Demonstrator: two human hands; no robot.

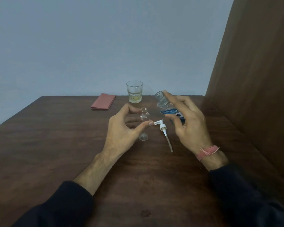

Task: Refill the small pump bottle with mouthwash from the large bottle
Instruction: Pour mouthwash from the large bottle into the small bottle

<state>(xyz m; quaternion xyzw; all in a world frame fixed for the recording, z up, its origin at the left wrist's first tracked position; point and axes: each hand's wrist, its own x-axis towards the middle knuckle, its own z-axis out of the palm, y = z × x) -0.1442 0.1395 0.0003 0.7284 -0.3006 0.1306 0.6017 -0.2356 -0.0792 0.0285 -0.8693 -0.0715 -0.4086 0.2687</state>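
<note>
The small clear pump bottle (145,115) stands upright on the brown table (56,145) with its neck open. My left hand (124,130) curls round it, index finger at the neck and thumb across the front. Its white pump head (162,127) with a long dip tube lies on the table just right of the bottle. My right hand (188,122) grips the large mouthwash bottle (164,104), which has a blue label and no cap. It is lifted and tilted, its mouth pointing up and left, above and to the right of the small bottle's neck.
A drinking glass (134,92) with a little yellowish liquid stands at the table's far edge. A folded pink cloth (103,104) lies to its left. A brown panel (252,79) walls the right side. Wet drops (145,213) mark the near tabletop.
</note>
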